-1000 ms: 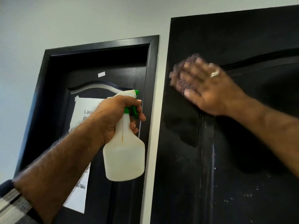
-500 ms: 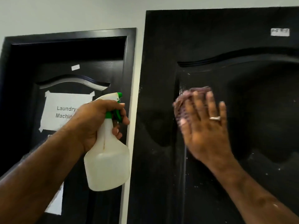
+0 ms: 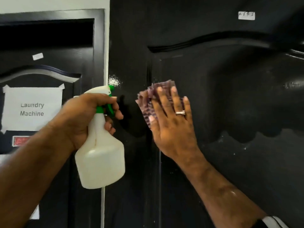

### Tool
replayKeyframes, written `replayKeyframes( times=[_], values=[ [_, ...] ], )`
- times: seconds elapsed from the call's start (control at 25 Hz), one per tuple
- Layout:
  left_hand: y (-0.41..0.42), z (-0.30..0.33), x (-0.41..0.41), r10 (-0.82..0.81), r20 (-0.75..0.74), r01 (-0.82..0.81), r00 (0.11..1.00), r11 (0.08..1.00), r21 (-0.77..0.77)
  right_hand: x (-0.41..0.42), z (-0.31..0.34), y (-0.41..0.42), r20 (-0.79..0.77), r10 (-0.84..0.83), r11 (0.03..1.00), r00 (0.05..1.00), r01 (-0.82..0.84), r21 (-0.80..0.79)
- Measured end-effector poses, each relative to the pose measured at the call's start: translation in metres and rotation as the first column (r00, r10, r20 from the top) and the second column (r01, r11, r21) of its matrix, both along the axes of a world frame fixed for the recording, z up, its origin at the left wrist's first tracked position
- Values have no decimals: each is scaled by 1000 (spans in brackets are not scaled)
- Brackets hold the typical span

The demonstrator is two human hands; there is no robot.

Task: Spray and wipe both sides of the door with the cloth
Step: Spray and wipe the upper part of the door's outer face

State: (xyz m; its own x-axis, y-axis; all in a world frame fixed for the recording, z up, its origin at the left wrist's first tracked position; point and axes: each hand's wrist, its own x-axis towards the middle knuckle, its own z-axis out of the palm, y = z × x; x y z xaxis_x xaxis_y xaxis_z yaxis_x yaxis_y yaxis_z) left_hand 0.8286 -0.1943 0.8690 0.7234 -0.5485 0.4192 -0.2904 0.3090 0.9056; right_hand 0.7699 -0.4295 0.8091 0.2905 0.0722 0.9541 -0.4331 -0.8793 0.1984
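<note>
The right hand (image 3: 171,122) presses the purple cloth (image 3: 152,99) flat-fingered against the black door (image 3: 230,96), beside the raised panel edge. The left hand (image 3: 82,119) grips the spray bottle (image 3: 100,158), fingers curled round its green trigger, just left of the cloth. Droplets lower on the panel suggest wiping is only partly done; the other side looks untouched. Open door face lies right and below; the door edge and a second door (image 3: 49,63) sit close on the left.

L hand (image 3: 85,119) fingers curled, gripping; R hand (image 3: 172,127) fingers straight, pressing flat.
</note>
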Motion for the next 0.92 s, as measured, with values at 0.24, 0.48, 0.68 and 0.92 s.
replayKeyframes(
  times=[0.24,0.48,0.68,0.92],
  values=[
    [-6,-2,-5,5,16,-6,1000,1000,10,13,-17,17,-56,-11,1000,998,10,-22],
    [-9,-2,3,41,1,-41,999,999,-3,-3,-51,11,-132,-14,999,991,7,-48],
    [-16,5,0,30,5,-30,1000,999,21,10,-2,9,-37,-16,1000,999,16,-4],
    [-15,2,10,44,22,-44,999,999,1,5,-21,-2,-3,1,997,1000,-2,-75]
  ],
)
